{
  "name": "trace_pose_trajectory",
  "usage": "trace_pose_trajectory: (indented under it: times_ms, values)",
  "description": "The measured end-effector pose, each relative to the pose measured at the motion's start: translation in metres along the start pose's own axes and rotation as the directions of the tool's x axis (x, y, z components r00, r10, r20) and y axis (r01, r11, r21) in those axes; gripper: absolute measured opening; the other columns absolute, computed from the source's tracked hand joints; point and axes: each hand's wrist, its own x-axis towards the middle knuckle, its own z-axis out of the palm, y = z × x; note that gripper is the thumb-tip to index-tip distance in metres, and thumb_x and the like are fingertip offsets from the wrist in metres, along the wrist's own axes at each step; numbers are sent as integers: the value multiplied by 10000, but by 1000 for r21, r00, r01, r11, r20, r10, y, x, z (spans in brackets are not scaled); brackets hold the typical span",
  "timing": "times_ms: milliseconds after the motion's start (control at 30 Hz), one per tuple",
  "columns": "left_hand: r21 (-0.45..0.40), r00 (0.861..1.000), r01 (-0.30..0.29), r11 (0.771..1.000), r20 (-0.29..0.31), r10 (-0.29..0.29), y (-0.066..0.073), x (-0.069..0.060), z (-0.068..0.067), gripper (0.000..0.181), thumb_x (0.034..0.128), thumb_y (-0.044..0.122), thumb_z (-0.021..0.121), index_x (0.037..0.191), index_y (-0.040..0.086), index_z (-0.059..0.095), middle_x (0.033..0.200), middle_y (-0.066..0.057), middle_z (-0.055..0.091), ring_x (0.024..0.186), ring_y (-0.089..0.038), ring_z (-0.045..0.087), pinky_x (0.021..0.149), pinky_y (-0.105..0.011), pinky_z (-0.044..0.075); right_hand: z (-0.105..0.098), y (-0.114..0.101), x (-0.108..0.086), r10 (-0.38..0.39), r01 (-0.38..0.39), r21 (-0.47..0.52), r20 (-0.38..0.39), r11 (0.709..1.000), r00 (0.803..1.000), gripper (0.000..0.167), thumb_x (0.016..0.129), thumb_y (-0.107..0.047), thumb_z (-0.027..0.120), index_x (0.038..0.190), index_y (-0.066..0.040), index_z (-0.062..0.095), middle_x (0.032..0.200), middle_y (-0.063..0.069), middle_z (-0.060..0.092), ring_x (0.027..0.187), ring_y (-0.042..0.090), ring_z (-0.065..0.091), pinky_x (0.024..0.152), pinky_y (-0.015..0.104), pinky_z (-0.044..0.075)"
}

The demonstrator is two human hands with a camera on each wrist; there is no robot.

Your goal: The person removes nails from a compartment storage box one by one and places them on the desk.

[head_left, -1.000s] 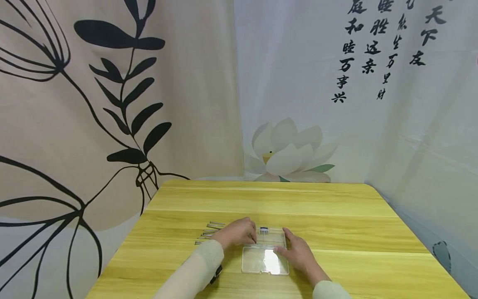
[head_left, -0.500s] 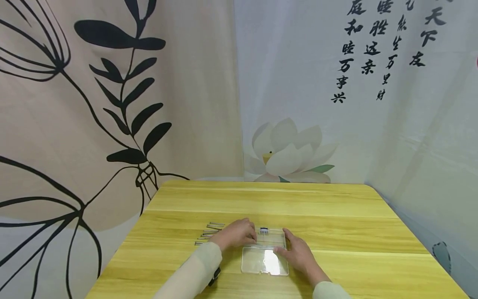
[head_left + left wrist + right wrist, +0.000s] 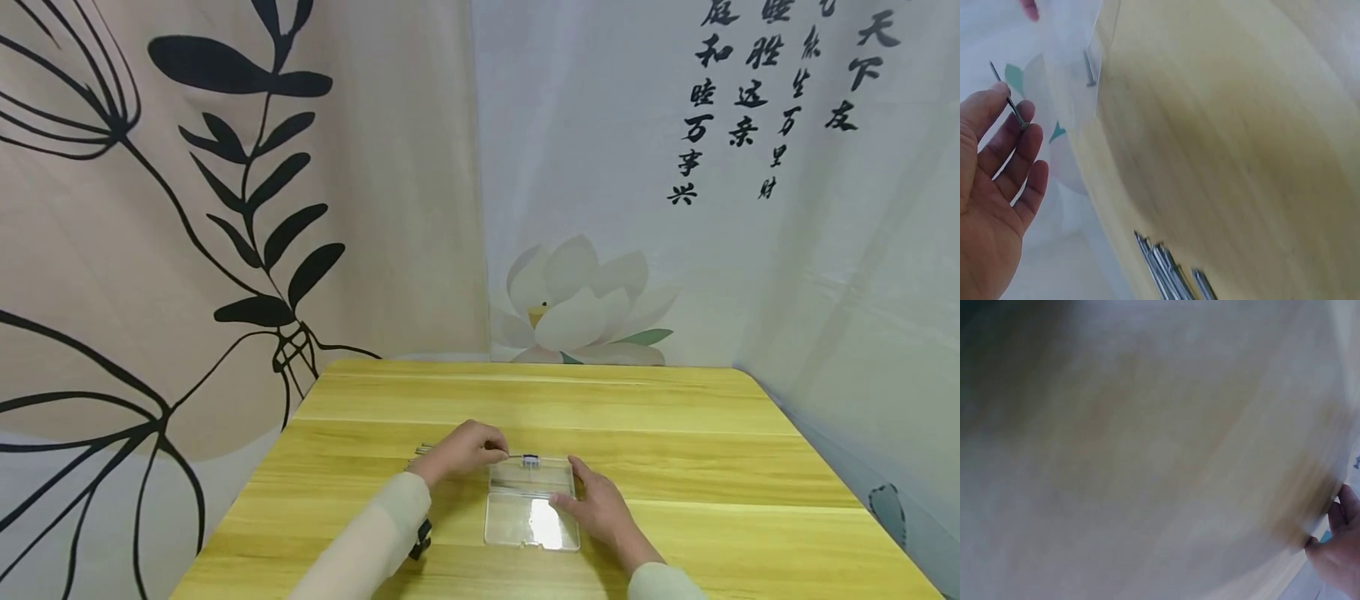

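My left hand (image 3: 467,450) is at the back left corner of a clear plastic box (image 3: 510,523), which lies with its lid folded open toward me. Between thumb and fingertips it pinches a thin metal nail (image 3: 1015,111), clearest in the left wrist view. One nail (image 3: 1089,70) shows through the box's clear wall. My right hand (image 3: 603,510) holds the box at its right side, thumb and fingers spread along the edge. In the right wrist view, only part of that right hand (image 3: 1340,550) shows, at the right border, and the box is not clearly visible.
Several loose nails (image 3: 1169,272) lie on the wooden table (image 3: 675,433) to the left of the box, partly hidden by my left hand in the head view. A black device (image 3: 422,540) sits under the left wrist. Printed cloth (image 3: 405,208) hangs behind the table.
My left hand has moved from over the left part of the box toward its back left corner, and a nail now shows at its fingertips. My right hand has stayed in place.
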Motion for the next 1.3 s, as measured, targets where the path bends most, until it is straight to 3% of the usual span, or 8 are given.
trace_pose_trajectory:
  times_ms: [133,400,533,833,1300]
  values:
    - [-24,1000,21,999,4,-21,-4,-4,-7,151,994,163,628,979,71,746,892,-70,709,674,-59,487,637,-245,442,0,0,-1,-1,1,0,0,1000,1000,791,886,-368,744,1490,6,396,1395,299,494,1278,548,412,1032,657,317]
    - [-22,996,75,997,-38,-75,-12,-12,-16,111,967,137,662,969,65,746,826,88,661,706,-68,539,668,-271,485,0,0,-1,-3,3,5,2,1000,1000,786,891,-360,741,1492,9,392,1404,287,493,1285,545,406,1038,650,315]
    - [-40,994,90,995,-53,-92,-17,-17,-21,112,966,132,658,957,55,739,808,99,644,689,-80,525,648,-283,473,1,1,-1,-1,1,1,-1,1000,1000,781,893,-356,740,1492,5,392,1406,287,491,1286,547,403,1040,652,311]
    - [-119,989,105,987,-91,-116,-29,-34,-33,128,969,133,652,955,29,725,816,39,645,682,-98,517,639,-295,472,1,1,0,-15,15,0,-6,1000,1000,770,894,-345,738,1487,12,399,1394,287,503,1282,543,411,1041,648,312]
    - [-222,980,150,963,-94,-174,-43,-57,-45,171,992,169,630,1008,18,710,927,-138,663,734,-181,531,641,-307,467,2,2,-1,-6,6,-4,-3,1000,1000,768,894,-338,740,1491,0,396,1400,304,486,1284,550,402,1038,656,309]
